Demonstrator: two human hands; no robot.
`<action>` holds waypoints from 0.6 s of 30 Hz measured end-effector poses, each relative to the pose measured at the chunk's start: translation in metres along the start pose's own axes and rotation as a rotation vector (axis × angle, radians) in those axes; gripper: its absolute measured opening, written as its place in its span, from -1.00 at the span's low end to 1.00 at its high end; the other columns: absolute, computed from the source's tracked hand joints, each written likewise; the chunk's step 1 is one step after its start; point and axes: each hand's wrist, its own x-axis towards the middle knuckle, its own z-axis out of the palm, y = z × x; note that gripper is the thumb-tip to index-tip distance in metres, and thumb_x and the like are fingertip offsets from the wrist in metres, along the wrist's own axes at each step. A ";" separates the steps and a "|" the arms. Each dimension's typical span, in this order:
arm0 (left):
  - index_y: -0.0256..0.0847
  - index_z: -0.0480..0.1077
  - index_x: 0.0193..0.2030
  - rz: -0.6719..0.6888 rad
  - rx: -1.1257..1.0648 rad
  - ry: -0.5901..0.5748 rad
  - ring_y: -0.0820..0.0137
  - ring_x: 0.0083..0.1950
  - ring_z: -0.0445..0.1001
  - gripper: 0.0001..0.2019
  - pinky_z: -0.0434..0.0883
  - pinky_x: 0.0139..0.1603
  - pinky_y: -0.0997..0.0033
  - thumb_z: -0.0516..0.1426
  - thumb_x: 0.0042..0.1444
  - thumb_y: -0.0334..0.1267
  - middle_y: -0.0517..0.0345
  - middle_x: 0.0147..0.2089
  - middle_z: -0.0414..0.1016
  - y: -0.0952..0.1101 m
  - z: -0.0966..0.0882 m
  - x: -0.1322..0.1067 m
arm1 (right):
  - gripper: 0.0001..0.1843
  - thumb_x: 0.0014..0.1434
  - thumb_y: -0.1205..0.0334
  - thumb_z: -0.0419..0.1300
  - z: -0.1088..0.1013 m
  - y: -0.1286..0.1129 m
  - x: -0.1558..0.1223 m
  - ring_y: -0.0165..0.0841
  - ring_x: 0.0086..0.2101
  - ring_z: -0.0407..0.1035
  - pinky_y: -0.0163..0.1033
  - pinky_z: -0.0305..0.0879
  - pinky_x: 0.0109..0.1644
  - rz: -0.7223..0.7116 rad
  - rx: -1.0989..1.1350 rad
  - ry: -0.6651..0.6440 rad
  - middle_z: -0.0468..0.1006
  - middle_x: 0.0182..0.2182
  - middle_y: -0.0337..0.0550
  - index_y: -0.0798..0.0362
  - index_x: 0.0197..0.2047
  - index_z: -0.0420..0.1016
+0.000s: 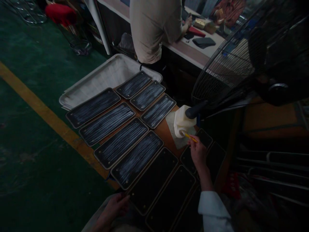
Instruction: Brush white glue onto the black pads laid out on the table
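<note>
My right hand (pixel 198 152) is closed around the yellow handle of a brush (pixel 190 137). The brush's tip is in the mouth of a white plastic container (pixel 184 120), which stands on a pale sheet (pixel 175 137). My left hand (pixel 116 206) is by the near corner of a dark panel (pixel 154 177), its fingers loosely extended; whether they touch the panel is too dark to tell. Beyond that, several rounded rectangular panels, one of them a streaked panel (pixel 137 158), carry whitish brush strokes. Closer panels, such as a plain dark panel (pixel 172 199), show no streaks.
A white plastic tub (pixel 91 82) stands past the panels on the left. To the right is a large fan (pixel 229 64). A person (pixel 151 29) stands at a workbench (pixel 183 53) ahead, and a red-topped stool (pixel 60 14) sits on the green floor (pixel 36 154).
</note>
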 end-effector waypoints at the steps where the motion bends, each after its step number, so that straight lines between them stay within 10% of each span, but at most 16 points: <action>1: -0.27 0.43 -0.38 0.003 -0.010 0.001 0.44 -0.56 0.41 -0.42 0.29 -0.55 0.48 0.37 -0.33 0.23 0.20 -0.55 0.41 -0.001 -0.001 0.002 | -0.51 0.34 -0.11 -0.06 0.005 0.006 0.003 -0.27 -0.34 0.54 -0.17 0.44 -0.20 -0.017 -0.008 -0.014 0.64 -0.26 0.00 0.08 0.01 0.47; 18: -0.25 0.39 -0.42 -0.022 -0.037 -0.011 0.48 -0.57 0.41 -0.32 0.29 -0.56 0.52 0.35 -0.48 0.34 0.25 -0.58 0.42 -0.005 -0.006 0.007 | -0.64 0.39 0.13 -0.06 -0.015 0.002 -0.010 -0.21 -0.11 0.51 -0.13 0.43 -0.07 -0.357 -0.363 -0.233 0.58 -0.05 -0.02 0.02 0.10 0.42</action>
